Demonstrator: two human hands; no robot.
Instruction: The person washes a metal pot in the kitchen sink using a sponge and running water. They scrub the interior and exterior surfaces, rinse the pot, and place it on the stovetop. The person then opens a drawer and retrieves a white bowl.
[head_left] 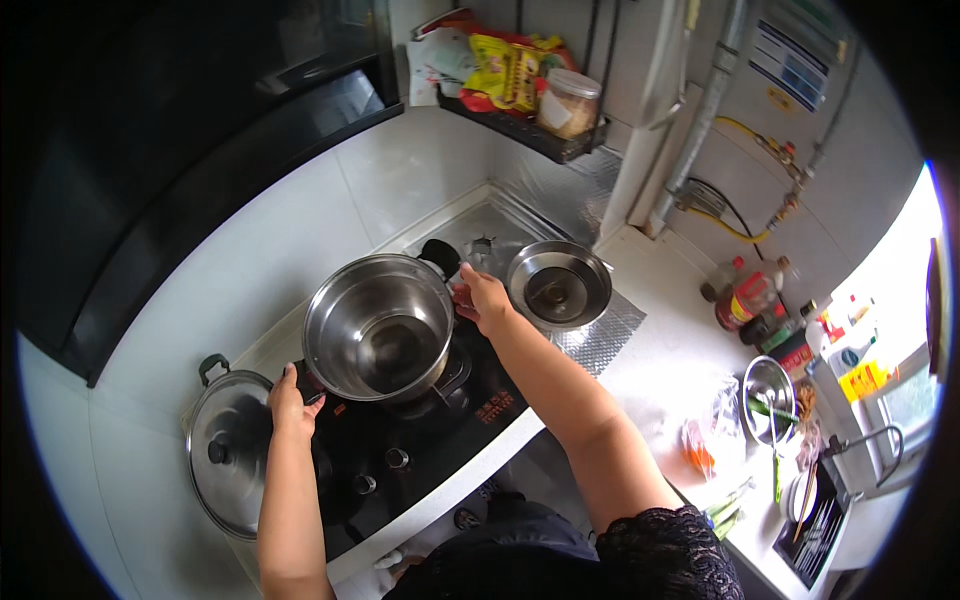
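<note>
A deep stainless-steel pot (378,328) is over the right part of the black gas stove, its inside showing no food. My left hand (296,402) is closed at its left side, where a dark handle shows beside the thumb. At the opposite side my right hand (482,300) is closed by the black handle (440,258), with its fingertips partly hidden. Left of the pot, a glass lid (235,440) with a black knob lies over the stove's left part, next to my left forearm. Beyond my right hand stands a steel basin (560,284).
Black stove (440,440) knobs face me. On the right counter are a steel bowl (768,400) with green vegetables, a plastic bag (700,440), sauce bottles (745,295) and a sink (812,535). A wall rack (525,128) holds packets and a jar; a black range hood (220,150) overhangs the left.
</note>
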